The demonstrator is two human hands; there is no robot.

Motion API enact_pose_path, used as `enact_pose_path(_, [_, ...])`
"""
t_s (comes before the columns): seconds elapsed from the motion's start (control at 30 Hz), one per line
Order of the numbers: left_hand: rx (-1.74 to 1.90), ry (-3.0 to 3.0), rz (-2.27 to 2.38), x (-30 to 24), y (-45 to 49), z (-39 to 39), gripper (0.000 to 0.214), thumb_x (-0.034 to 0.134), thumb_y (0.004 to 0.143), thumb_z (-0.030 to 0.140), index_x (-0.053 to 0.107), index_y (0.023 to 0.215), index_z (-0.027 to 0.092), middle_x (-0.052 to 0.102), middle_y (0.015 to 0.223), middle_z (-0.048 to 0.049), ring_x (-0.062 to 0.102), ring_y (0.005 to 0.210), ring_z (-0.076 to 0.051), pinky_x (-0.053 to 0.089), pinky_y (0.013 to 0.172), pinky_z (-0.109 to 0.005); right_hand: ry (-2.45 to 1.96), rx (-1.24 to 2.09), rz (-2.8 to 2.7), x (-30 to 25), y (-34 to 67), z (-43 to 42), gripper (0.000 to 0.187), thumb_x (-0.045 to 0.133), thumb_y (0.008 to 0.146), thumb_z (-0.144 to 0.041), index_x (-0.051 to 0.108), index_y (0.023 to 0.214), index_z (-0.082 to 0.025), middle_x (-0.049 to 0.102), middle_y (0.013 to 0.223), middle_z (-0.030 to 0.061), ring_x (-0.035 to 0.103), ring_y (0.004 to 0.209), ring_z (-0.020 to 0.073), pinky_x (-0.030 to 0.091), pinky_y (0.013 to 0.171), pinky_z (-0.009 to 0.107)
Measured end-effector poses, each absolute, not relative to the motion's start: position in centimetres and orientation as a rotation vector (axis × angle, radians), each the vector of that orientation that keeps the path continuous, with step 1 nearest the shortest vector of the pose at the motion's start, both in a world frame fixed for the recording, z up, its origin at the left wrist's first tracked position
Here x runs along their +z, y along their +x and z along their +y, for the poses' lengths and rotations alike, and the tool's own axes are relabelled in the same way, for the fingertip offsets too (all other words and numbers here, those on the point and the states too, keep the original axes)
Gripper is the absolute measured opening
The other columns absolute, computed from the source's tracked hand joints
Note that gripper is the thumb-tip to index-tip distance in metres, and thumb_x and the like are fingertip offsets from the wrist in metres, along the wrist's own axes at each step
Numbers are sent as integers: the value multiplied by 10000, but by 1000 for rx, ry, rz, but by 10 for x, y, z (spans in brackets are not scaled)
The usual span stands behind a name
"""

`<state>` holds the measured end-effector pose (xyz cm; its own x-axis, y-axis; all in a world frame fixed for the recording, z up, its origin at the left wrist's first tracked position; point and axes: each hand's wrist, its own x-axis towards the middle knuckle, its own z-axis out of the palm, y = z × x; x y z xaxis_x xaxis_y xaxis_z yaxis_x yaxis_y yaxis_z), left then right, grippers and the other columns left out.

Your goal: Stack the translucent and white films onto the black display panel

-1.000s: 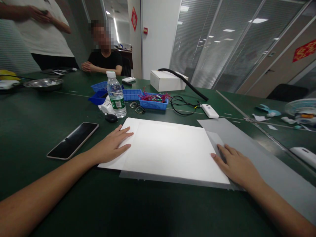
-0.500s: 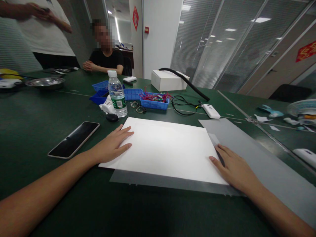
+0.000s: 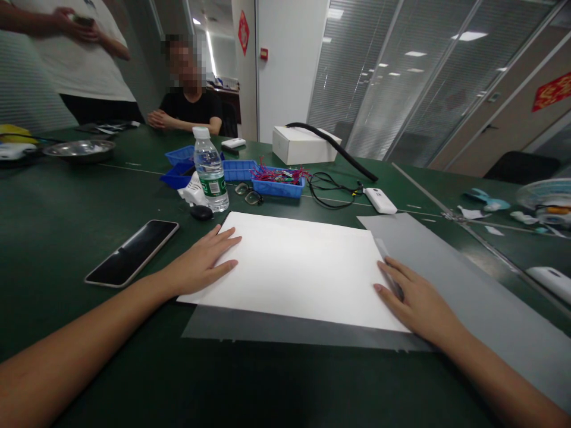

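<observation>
A white sheet of paper (image 3: 294, 267) lies on the dark green table (image 3: 57, 226) in front of me. Under it a thin translucent grey sheet (image 3: 285, 328) sticks out along the near edge. My left hand (image 3: 200, 264) lies flat and open on the paper's left edge. My right hand (image 3: 417, 303) rests with fingers stretched out on the paper's right edge, over the grey sheet. A second grey sheet (image 3: 455, 279) lies to the right, partly under my right forearm.
A black phone (image 3: 132, 252) lies left of my left arm. Behind the paper stand a water bottle (image 3: 209, 172), glasses (image 3: 248, 194), blue trays (image 3: 250, 175) with wires, a white box (image 3: 303, 145), a black cable and a white remote (image 3: 380, 201). Two other people are at the far left.
The translucent grey sheet has slid toward me and to the left from under the white paper, showing a wider strip along the near edge. My right hand shifted slightly left; my left hand stayed.
</observation>
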<state>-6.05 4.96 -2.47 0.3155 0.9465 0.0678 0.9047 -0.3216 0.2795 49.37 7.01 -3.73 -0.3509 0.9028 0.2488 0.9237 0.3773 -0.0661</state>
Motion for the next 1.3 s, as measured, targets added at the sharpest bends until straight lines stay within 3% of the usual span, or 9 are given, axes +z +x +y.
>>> enact_pose_path(0.33, [298, 2402, 1698, -24, -61, 50, 815, 409, 1067, 740, 501, 1686, 217, 282, 1829, -101, 121, 1713, -418, 207, 1369, -626, -1444, -64, -2377, -33, 490, 69, 572, 527, 1065, -578, 663, 1512, -248, 565, 1653, 135, 607, 1461, 351, 507, 1222, 609])
enact_pose_path(0.87, [317, 2401, 1666, -25, -66, 50, 625, 350, 1114, 465, 522, 1675, 250, 300, 1829, -47, 116, 1720, -379, 191, 1374, -620, -1360, -25, -2404, -22, 483, 64, 472, 533, 1078, -527, 727, 1420, -266, 607, 1618, 101, 694, 1358, 324, 599, 1138, 575])
enact_pose_path(1.3, [344, 2401, 1668, -25, -65, 51, 586, 352, 1112, 367, 569, 1640, 236, 340, 1813, -53, 162, 1712, -382, 229, 1369, -615, -1270, -58, -2475, -29, 489, 66, 449, 543, 1084, -487, 706, 1442, -272, 594, 1630, 92, 650, 1421, 334, 599, 1130, 626])
